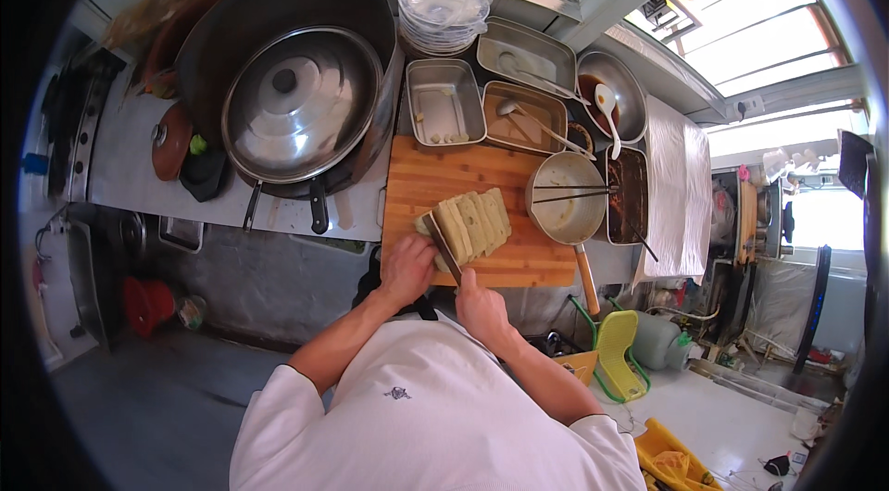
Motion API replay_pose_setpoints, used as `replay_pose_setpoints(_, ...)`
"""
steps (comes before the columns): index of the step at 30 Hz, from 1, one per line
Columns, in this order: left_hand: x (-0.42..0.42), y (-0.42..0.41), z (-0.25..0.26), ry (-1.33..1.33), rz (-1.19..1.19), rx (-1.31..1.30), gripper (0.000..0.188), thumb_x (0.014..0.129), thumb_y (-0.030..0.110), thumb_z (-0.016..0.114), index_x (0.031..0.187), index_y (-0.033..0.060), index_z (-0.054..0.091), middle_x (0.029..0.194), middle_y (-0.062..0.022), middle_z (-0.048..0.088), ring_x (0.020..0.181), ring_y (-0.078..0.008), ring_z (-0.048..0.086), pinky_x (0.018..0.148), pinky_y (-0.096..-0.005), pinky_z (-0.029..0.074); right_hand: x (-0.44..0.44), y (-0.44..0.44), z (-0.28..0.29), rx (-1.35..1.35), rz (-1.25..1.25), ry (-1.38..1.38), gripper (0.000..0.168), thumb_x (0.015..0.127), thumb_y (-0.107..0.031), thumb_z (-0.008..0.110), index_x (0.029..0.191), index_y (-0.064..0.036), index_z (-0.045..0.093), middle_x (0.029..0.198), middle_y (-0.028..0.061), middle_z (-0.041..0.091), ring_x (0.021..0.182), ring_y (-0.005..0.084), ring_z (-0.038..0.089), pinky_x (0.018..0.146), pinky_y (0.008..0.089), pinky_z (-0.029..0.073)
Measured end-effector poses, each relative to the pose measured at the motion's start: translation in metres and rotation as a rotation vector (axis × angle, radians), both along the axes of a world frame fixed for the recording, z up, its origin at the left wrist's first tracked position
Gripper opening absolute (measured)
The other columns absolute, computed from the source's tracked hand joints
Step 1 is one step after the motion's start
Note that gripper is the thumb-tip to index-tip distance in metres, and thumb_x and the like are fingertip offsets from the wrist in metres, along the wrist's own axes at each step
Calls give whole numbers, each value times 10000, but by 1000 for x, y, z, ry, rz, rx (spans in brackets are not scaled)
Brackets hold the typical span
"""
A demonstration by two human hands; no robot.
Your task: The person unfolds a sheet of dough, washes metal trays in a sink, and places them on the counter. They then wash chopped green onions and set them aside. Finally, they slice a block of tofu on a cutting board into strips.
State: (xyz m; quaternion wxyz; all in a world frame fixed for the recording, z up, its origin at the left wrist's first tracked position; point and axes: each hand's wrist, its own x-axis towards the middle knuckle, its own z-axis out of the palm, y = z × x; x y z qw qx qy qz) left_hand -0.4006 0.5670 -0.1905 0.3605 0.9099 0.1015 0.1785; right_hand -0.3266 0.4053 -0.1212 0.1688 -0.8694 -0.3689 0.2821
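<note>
A pale, porous block of food, cut into several thick slices [474,223], lies on a wooden cutting board [417,175]. My right hand [480,303] grips the handle end of a knife [446,246], whose blade stands against the left end of the block. On the other side of the blade, my left hand [410,269] rests with bent fingers on the end piece; the fingertips are partly hidden. A light saucepan [566,223] with a wooden handle sits over the board's right edge, with dark chopsticks [573,194] across it.
A large pot with a steel lid [302,105] stands at left, beside a knife handle [319,206]. Behind the board are metal trays [446,98], wrapped stacked dishes [443,15] and a steel bowl with a white spoon [606,105]. A sauce-stained tray [627,171] stands right of the saucepan.
</note>
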Motion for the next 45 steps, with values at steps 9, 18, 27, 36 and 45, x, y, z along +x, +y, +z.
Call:
replay_pose_setpoints(9,7,1,-6,-22,10,-1,267,671,26,637,938,32,624,1005,-96,601,976,-307,557,827,-402,468,13,26,-20,26,18,-40,221,836,-75,522,986,7,383,625,250,599,612,453,600,559,549,472)
replay_pose_setpoints(18,8,-4,-9,-48,37,-18,224,656,18,633,878,38,622,959,-92,594,944,-300,547,798,-403,459,35,38,-8,-21,106,-46,279,820,-76,550,1035,2,391,657,224,621,638,413,633,550,502,495)
replay_pose_setpoints(27,6,-4,-9,-22,65,-103,218,656,6,633,872,35,621,956,-92,596,949,-291,550,818,-403,460,34,63,-39,5,115,-83,271,820,-67,537,1038,-1,392,642,214,618,613,413,630,541,506,497)
replay_pose_setpoints(36,4,-5,-12,-42,45,-47,192,665,18,642,851,37,597,938,-89,593,926,-300,549,817,-411,458,13,26,-60,-98,112,-177,286,830,-83,532,1071,-3,399,587,203,599,568,398,625,503,504,493)
replay_pose_setpoints(45,-1,-3,-1,-9,74,39,167,688,37,650,845,56,599,927,-83,584,913,-294,549,797,-413,454,4,0,-58,-134,123,-190,203,849,-115,527,995,-43,406,641,161,637,546,331,644,473,435,509)
